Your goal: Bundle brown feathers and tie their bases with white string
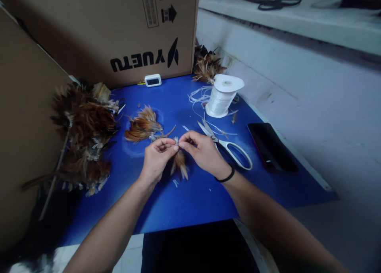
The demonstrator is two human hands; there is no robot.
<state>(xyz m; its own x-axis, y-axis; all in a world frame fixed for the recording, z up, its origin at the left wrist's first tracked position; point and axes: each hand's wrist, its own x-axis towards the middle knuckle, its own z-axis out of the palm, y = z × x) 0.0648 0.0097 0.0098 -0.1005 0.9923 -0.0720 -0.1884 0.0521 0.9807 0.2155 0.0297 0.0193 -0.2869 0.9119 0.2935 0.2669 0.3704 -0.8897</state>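
A small bunch of brown feathers hangs tips down over the blue table, its pale quill ends pinched between my two hands. My left hand is closed, thumb and forefinger at the tied end. From the other side my right hand pinches the same end, and its fingertips almost meet the left ones. Whether a strip of ribbon is wound there is too small to tell. White-handled scissors lie partly open just right of my right hand. Behind my left hand rests a bigger bundle of orange-brown feathers.
A spool of white ribbon stands at the back right with loose loops beside it. A phone lies near the wall. Feather piles crowd the left side. A small white digital display sits before the large cardboard box.
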